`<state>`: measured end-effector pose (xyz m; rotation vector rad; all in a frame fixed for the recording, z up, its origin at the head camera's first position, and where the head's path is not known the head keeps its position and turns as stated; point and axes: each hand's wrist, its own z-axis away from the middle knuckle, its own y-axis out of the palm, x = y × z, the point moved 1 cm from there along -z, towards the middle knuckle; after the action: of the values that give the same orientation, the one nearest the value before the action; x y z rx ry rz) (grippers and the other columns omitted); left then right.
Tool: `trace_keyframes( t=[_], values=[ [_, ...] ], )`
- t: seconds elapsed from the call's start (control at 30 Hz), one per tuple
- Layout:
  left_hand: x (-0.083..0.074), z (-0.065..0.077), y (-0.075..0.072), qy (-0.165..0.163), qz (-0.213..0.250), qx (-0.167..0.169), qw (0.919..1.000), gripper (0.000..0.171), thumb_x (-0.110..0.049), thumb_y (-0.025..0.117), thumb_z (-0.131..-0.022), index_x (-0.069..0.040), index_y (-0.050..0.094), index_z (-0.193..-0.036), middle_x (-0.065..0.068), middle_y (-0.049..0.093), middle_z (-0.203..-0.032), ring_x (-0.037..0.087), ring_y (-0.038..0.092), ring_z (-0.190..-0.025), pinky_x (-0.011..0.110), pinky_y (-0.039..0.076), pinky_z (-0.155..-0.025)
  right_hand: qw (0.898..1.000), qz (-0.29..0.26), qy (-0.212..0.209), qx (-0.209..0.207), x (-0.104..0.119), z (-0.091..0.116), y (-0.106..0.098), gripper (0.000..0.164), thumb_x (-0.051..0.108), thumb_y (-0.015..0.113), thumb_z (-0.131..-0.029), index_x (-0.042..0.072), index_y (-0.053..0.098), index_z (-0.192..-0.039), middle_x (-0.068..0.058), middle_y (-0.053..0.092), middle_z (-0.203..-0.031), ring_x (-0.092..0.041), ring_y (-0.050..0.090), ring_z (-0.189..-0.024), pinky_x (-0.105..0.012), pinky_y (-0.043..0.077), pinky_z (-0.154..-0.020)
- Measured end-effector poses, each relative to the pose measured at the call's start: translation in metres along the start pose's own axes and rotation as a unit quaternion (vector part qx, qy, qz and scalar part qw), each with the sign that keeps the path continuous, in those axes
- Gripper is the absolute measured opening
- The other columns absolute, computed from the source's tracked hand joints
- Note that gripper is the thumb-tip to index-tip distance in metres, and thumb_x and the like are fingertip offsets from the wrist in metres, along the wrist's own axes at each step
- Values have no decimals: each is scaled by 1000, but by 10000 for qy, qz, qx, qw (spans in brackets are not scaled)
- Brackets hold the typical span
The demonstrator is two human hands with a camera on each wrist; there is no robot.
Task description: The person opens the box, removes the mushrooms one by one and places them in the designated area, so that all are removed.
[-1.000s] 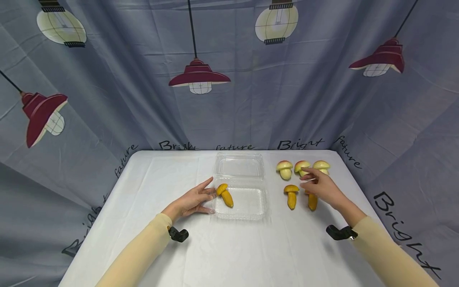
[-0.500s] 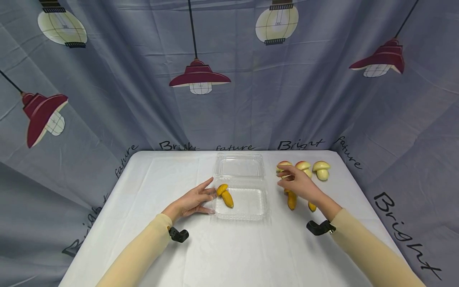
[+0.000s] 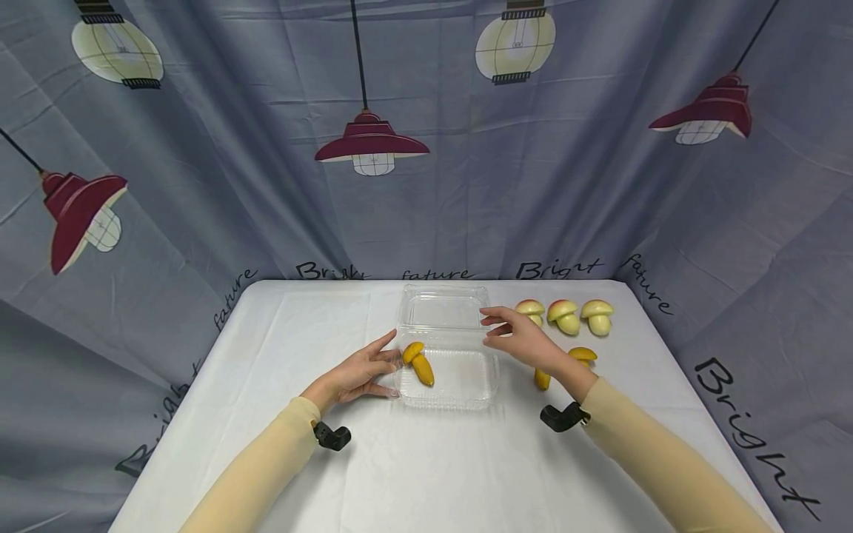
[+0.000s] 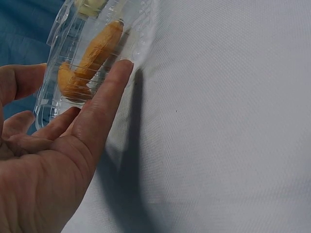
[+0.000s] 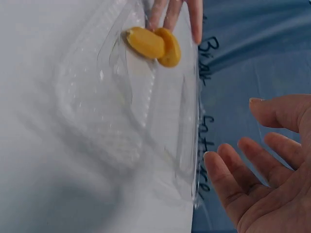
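Observation:
A clear plastic clamshell box (image 3: 460, 403) lies opened out on the table, lid half (image 3: 445, 307) toward the back. In its near half, at the left side, rests a yellow toy mushroom (image 3: 421, 366), also seen in the left wrist view (image 4: 99, 51). My left hand (image 3: 356, 374) touches the box's left wall with fingers extended. Over the box's right edge, my right hand (image 3: 523, 342) hovers with relaxed, parted fingers and nothing between them; the right wrist view shows the palm (image 5: 277, 199) bare. Two more yellow mushrooms, one (image 3: 543, 380) and another (image 3: 583, 354), lie partly hidden behind the right hand and wrist.
Three pale mushrooms with reddish caps, a left one (image 3: 530, 307), a middle one (image 3: 564, 318) and a right one (image 3: 597, 318), stand in a row at the table's back right. A grey-blue curtain (image 3: 440, 215) with printed lamps surrounds the white table (image 3: 426, 474).
My right hand has moved left from over the mushrooms to the box's right edge, uncovering the middle and right pale mushrooms. The left hand and the box have stayed put.

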<state>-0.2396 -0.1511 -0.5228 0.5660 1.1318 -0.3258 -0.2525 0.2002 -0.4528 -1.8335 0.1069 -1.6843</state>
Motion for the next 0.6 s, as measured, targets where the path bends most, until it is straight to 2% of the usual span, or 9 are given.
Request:
trace_keyframes(
  t=[0.27,0.6],
  values=[
    [2,-2,-2,-40,-50,-42,10000,84,1,51,-104,-31,4,-167,18,8,-170,41,26,-149,49,60,-90,9995,38,-58,299,10,-13,21,58,16,71,-98,7,49,-151,-20,53,-146,-40,55,-128,-46,54,-101],
    [0,0,-2,-15,-34,5,10000,84,1,50,-105,-30,4,-167,19,5,-170,41,24,-150,49,60,-92,9976,-100,-44,683,13,-25,47,57,11,71,-96,3,51,-148,-21,55,-144,-46,52,-131,-48,50,-106]
  ],
)
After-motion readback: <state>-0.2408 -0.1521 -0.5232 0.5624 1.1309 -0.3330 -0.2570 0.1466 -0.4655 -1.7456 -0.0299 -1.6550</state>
